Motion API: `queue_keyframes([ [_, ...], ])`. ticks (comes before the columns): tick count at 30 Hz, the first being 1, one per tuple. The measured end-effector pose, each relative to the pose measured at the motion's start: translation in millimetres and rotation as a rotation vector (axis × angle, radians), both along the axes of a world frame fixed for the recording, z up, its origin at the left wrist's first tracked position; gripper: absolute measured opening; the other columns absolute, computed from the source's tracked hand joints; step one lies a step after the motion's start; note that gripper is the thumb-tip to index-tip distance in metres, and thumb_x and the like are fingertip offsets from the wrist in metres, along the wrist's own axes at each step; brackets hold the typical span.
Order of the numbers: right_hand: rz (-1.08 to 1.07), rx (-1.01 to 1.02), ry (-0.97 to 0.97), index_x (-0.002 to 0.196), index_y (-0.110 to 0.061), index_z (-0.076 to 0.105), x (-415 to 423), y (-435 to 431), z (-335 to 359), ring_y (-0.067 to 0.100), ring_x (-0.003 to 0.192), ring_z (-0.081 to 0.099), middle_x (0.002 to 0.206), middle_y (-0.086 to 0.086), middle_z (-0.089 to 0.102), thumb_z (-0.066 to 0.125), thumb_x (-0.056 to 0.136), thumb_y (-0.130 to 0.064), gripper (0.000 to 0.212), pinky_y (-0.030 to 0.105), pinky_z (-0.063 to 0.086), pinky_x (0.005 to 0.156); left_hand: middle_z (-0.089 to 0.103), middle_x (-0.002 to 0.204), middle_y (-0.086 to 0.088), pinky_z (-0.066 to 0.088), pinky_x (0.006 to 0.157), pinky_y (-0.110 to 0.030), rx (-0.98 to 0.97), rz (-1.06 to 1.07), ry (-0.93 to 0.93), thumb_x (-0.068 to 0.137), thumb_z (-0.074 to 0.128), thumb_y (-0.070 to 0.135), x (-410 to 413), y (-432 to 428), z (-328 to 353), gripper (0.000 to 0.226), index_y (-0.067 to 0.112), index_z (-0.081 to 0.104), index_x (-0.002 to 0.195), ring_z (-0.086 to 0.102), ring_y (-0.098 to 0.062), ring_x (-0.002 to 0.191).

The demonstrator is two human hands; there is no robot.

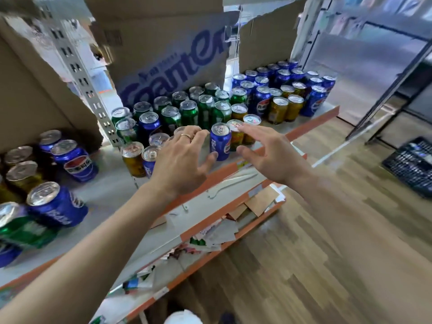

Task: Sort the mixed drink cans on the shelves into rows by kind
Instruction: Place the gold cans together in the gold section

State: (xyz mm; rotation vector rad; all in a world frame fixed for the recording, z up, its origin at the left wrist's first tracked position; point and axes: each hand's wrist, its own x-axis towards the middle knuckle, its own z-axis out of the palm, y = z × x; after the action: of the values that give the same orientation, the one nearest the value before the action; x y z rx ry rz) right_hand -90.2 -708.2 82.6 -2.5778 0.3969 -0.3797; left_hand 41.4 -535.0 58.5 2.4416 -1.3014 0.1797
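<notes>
A wooden floor (327,230) fills the right side, with a dark plastic basket (411,164) standing on it. A big cardboard box (163,43) with blue lettering sits at the back of the shelf (112,190). Below this is a lower shelf (233,181) littered with paper scraps.

The drink cans stand upright on the shelf in loose groups. The green cans (189,111) are in the middle in front of the box, the blue cans (282,77) are massed at the far right, and a few yellow cans (279,108) stand among them. At the near left, a mixed bunch (56,204) of blue, green and yellow ones is crowded together.

Both hands reach over the shelf's front edge, fingers spread and holding nothing. The left hand (184,160) hovers above several cans, and the right hand (268,153) is beside a yellow can. Between them stands a single blue can (221,141), at the front. The left thumb seems to touch its side, though blur makes this uncertain. A ring (186,136) sits on a left finger.
</notes>
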Motion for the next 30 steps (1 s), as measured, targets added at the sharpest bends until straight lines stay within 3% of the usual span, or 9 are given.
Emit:
queue_keyframes([
  [11,0.013,-0.038,0.029,0.146,-0.02,0.045,66.1,-42.9,-16.7,0.012,0.142,0.033,0.151,-0.003,0.044,0.061,0.095,-0.036,0.055,0.02,0.021,0.11,0.049,0.138,-0.003,0.043,0.092,-0.042,-0.014,0.026,0.002,0.093,0.047,0.051,67.6,-35.8,-18.6,0.056,0.014,0.052,0.135,0.05,-0.027,0.122],
  [17,0.018,-0.021,0.082,0.147,-0.02,0.044,93.5,-65.1,-26.7,0.012,0.142,0.032,0.152,-0.002,0.044,0.062,0.095,-0.031,0.056,0.016,0.018,0.109,0.045,0.14,-0.003,0.039,0.098,-0.043,0.035,0.015,0.053,0.096,0.052,0.048,85.7,-54.7,-30.3,0.054,0.015,0.049,0.138,0.046,-0.025,0.127],
  [30,0.089,0.039,0.103,0.145,-0.02,0.046,127.9,-157.6,-35.3,0.014,0.14,0.038,0.15,-0.002,0.047,0.063,0.095,-0.029,0.054,0.034,0.032,0.116,0.044,0.145,-0.002,0.04,0.101,-0.044,0.035,0.096,0.086,0.096,0.049,0.051,109.8,-137.8,-28.4,0.056,0.017,0.046,0.141,0.045,-0.026,0.13],
])
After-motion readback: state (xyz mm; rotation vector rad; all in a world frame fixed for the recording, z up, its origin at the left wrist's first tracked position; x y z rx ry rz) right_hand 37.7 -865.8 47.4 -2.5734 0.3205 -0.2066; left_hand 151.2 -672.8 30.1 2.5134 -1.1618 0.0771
